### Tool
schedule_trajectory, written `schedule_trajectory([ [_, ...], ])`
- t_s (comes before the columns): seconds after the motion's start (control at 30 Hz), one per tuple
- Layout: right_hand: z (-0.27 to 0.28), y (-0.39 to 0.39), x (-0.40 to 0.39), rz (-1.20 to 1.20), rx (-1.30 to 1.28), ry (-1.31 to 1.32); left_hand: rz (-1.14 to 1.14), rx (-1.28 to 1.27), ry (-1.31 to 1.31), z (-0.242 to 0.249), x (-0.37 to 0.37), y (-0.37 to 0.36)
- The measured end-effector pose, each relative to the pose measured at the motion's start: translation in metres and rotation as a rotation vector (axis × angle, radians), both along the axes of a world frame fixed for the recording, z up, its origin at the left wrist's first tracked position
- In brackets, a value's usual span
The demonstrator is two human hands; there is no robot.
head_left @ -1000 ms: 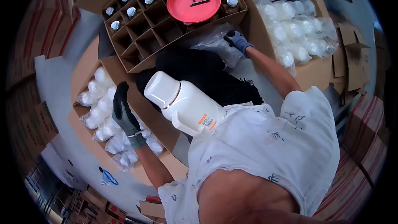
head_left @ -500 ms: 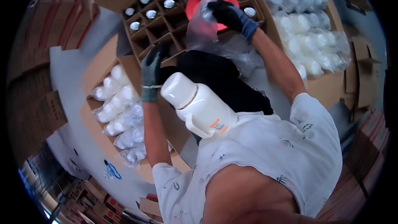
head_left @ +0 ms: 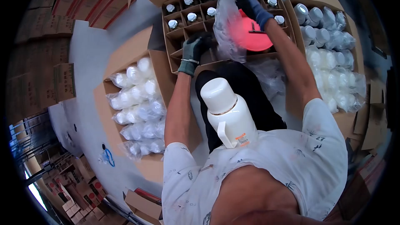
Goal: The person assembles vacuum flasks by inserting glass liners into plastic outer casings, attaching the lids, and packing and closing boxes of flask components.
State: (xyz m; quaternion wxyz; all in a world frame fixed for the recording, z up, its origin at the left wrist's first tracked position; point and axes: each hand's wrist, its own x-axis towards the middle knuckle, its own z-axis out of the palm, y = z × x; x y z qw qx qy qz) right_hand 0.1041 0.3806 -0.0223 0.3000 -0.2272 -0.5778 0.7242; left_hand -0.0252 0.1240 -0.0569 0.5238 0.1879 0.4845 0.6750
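Observation:
My right hand point(head_left: 246, 3), in a dark glove, pinches the top of a clear plastic bag point(head_left: 227, 29) and holds it up over the divided carton point(head_left: 168, 43). Beside the bag, a red round plate-like piece point(head_left: 254, 37) with a small dark T-shaped mark or part lies on the carton. My left hand point(head_left: 198, 49), also gloved, hovers at the carton's near cells, close to the bag's lower left; its fingers are blurred. A white vacuum flask point(head_left: 229, 110) with a handle and orange label leans in my lap, touched by neither hand.
Silver-capped bottles point(head_left: 191, 16) stand in several carton cells. An open box of bagged white pieces point(head_left: 137, 96) is at left, another with white and silver bagged pieces point(head_left: 329, 58) at right. Loose plastic point(head_left: 266, 75) lies near my knee. Stacked cartons point(head_left: 89, 0) stand at upper left.
My right hand has pulled the bag upward, stretching it out tall. My left hand has moved right, over the carton's cells. The camera view has turned, and the flask appears more upright.

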Motion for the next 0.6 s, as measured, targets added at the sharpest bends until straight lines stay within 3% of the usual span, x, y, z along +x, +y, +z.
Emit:
schedule_trajectory([
  [0.03, -0.004, -0.012, 0.006, -0.075, 0.735, -0.138, 0.043, 0.067, -0.081, -0.001, 0.002, 0.006],
  [0.07, -0.009, -0.024, 0.013, -0.437, 1.417, -0.296, 0.058, 0.107, 0.135, -0.011, -0.001, 0.01],
  [0.1, 0.01, -0.054, 0.018, -0.359, 0.833, -0.043, 0.094, 0.136, 0.35, -0.022, -0.003, 0.014],
  [0.13, 0.018, -0.079, 0.033, -0.223, 0.824, -0.005, 0.136, 0.125, 0.392, -0.017, -0.001, 0.016],
  [0.17, 0.022, -0.097, 0.047, -0.106, 0.952, -0.188, 0.109, 0.068, 0.571, -0.021, -0.001, 0.013],
  [0.23, 0.001, -0.118, 0.071, -0.203, 1.014, -0.343, 0.071, -0.051, 0.934, -0.028, 0.0, 0.009],
  [0.3, -0.009, -0.123, 0.109, -0.363, 1.087, -0.502, 0.188, -0.089, 0.003, -0.007, 0.022, 0.002],
  [0.37, -0.036, -0.135, 0.151, -0.546, 0.968, -0.608, 0.049, -0.17, 0.01, -0.001, 0.028, -0.007],
  [0.43, -0.091, -0.15, 0.182, -0.493, 0.198, -0.648, -0.018, -0.081, 0.239, 0.001, 0.03, -0.004],
  [0.53, -0.104, -0.167, 0.182, -0.257, -0.84, -0.392, -0.277, -0.13, 0.66, 0.002, 0.042, 0.005],
  [0.6, -0.136, -0.154, 0.162, -0.198, -0.572, -0.435, -0.408, -0.089, 0.683, -0.012, 0.051, 0.007],
])
